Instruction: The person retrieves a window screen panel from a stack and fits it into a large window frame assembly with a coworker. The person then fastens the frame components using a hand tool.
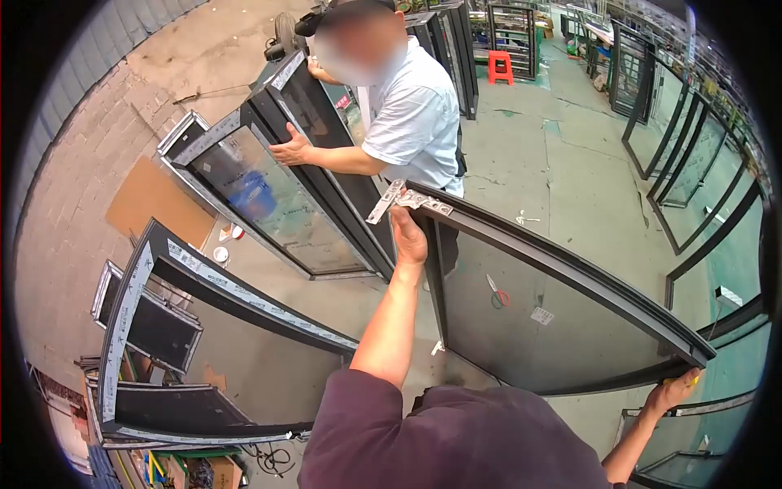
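Note:
A dark-framed glass panel (562,318) is held up in front of me, tilted, with a small label on its glass. My left hand (410,236) grips its upper left corner, just below a metal hinge piece (425,201). At the lower right corner my right hand (674,389) is wrapped round the frame. Left of my arm stands a larger dark frame (236,285) with printed protective tape. Beyond it, a co-worker (415,114) has both hands on upright dark frames (326,196).
Scissors (498,293) with red and green handles show through the glass. A red stool (500,67) stands at the back. More frames (692,163) line the right side. Cardboard (155,200) lies on the floor at left, and cables (273,460) are at the bottom.

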A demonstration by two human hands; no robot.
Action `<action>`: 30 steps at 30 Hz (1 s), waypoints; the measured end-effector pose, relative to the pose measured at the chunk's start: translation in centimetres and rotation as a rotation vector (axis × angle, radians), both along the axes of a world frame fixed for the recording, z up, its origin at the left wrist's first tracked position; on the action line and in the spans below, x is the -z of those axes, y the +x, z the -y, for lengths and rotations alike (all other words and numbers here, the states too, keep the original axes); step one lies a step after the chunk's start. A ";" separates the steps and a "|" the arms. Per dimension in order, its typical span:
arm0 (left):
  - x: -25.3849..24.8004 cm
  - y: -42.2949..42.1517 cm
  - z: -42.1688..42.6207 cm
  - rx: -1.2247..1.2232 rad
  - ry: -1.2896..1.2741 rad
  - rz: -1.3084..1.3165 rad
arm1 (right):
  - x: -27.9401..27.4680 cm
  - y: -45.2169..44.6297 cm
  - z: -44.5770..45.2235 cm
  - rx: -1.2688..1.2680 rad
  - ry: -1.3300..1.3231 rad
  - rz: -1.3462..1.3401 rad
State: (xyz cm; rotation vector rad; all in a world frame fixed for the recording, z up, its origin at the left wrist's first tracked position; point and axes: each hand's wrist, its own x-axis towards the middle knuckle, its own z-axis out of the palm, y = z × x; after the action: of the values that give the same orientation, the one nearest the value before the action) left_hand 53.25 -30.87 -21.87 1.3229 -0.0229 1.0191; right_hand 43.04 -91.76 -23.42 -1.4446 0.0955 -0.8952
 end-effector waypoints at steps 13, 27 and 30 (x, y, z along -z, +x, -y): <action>-5.8 -3.0 1.4 -0.165 0.123 0.109 | -0.9 -0.9 -1.2 0.025 -0.055 -0.004; -7.0 -6.4 -3.0 -0.231 0.219 0.181 | -1.9 -0.1 -1.8 -0.019 0.061 0.020; -6.1 -6.6 -1.8 -0.203 0.306 0.151 | -1.6 0.2 -1.5 -0.033 0.028 0.028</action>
State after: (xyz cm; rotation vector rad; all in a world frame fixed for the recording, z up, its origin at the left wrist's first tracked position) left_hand 46.67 -29.03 -15.81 1.5449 -0.1671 1.3258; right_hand 43.28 -90.23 -21.77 -1.4036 0.0625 -0.8835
